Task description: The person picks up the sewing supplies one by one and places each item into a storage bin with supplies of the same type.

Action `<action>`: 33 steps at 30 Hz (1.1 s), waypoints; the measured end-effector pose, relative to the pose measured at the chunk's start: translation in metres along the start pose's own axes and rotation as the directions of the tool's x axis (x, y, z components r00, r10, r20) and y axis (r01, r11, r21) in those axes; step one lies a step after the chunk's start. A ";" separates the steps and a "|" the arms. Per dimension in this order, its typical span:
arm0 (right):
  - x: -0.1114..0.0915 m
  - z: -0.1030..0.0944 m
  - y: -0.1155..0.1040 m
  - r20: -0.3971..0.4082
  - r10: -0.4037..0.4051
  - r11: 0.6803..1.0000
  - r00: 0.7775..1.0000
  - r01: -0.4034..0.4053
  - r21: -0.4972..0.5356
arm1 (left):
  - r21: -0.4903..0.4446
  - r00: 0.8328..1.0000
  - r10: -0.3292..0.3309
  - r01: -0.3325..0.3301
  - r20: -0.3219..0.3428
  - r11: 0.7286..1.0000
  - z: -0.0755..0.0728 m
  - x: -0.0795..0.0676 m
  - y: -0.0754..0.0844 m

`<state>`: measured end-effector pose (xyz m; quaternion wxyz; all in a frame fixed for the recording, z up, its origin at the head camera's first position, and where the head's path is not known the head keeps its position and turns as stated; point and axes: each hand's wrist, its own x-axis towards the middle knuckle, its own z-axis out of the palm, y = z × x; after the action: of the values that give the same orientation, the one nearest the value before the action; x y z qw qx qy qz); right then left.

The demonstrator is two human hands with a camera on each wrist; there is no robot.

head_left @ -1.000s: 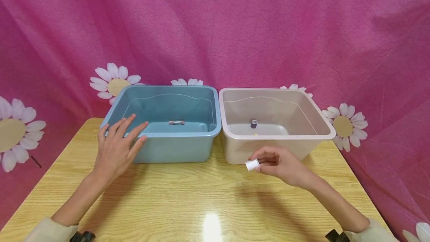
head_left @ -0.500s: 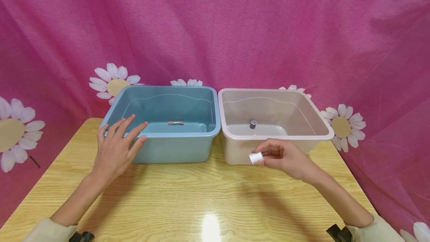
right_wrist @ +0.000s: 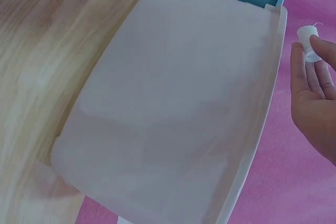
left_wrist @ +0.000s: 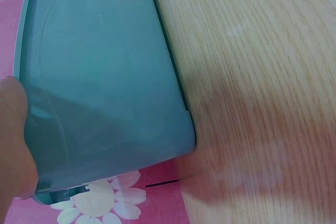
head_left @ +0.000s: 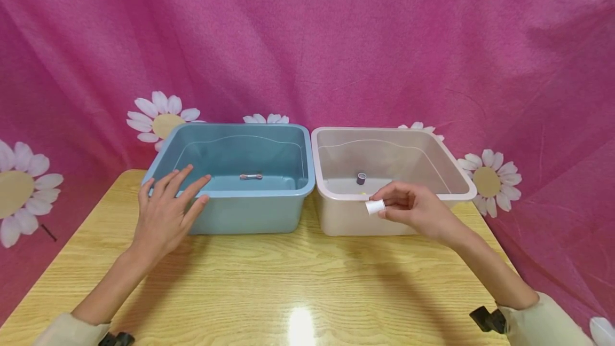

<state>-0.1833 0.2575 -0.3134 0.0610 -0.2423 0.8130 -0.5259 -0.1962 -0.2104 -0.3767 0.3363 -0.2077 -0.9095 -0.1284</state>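
Observation:
My right hand pinches a white thread spool between thumb and fingers, by the near rim of the beige tub. In the right wrist view a loose end of thread sticks out from the spool. Inside that tub lies a dark spool, and a bit of something yellow shows just behind the near rim. My left hand, fingers spread, is at the near left rim of the blue tub. A small pinkish bundle, perhaps thread, lies in the blue tub.
Both tubs stand side by side at the back of a wooden table. Behind them hangs a pink cloth printed with white daisies. The tubs' near walls hide part of their floors.
My right hand has risen and moved forward and slightly right with the white spool, from in front of the beige tub to its near rim. The left hand stays where it was.

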 end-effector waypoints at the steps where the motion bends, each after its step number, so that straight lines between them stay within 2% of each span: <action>1: 0.001 -0.001 0.000 -0.003 0.000 1.000 1.000 0.000 -0.002 | 0.000 1.000 0.001 -0.001 -0.002 1.000 0.000 0.000 0.000; 9: 0.009 -0.009 0.003 -0.028 0.004 1.000 1.000 -0.004 -0.024 | -0.001 1.000 0.003 -0.003 -0.007 1.000 0.001 -0.001 -0.002; 14: 0.014 -0.016 0.008 -0.074 0.030 0.997 0.997 -0.035 -0.069 | 0.001 1.000 0.008 -0.008 -0.014 1.000 0.001 -0.001 -0.002; 23: 0.024 -0.030 0.015 -0.159 0.055 0.996 0.986 -0.064 -0.055 | 0.002 1.000 0.014 -0.014 -0.022 1.000 0.002 0.000 -0.002; 28: 0.027 -0.036 0.018 -0.173 0.079 0.992 0.982 -0.095 -0.087 | 0.003 1.000 0.018 -0.018 -0.026 1.000 0.002 0.000 -0.001; 33: 0.031 -0.040 0.021 -0.181 0.073 0.991 0.981 -0.091 -0.098 | 0.003 0.999 0.020 -0.020 -0.029 1.000 0.002 0.000 -0.001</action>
<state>-0.2317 0.2832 -0.3090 -0.0029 -0.1637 0.8512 -0.4986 -0.1981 -0.2108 -0.3781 0.3509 -0.2146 -0.9027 -0.1266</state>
